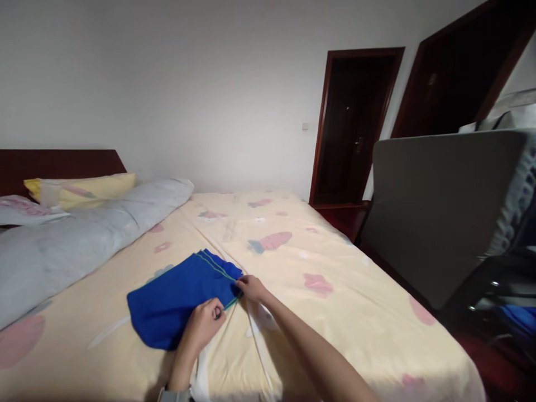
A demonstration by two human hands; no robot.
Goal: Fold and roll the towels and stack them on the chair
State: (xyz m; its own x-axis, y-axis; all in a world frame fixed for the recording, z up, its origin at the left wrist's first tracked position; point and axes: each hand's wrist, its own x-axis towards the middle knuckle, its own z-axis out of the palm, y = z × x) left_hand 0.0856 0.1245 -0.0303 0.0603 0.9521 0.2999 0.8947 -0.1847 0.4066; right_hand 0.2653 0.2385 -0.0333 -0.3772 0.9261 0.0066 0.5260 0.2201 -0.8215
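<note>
A blue cloth (171, 298) with green edge stitching lies folded in layers on the bed, its stitched edges toward the right. At its near edge, my left hand (207, 319) is closed, the fingers curled in on the fabric. My right hand (253, 288) pinches the cloth's right corner between thumb and fingertips. A watch or band (175, 395) shows on my left wrist. The fabric inside both grips is mostly hidden by the fingers.
The bed (355, 312) has a pale yellow sheet with pink carrot and flower prints. A rolled grey quilt (92, 240) and a yellow pillow (100, 190) lie at the left. A grey panel (439, 212) stands beyond the right edge, near a dark door (354, 128).
</note>
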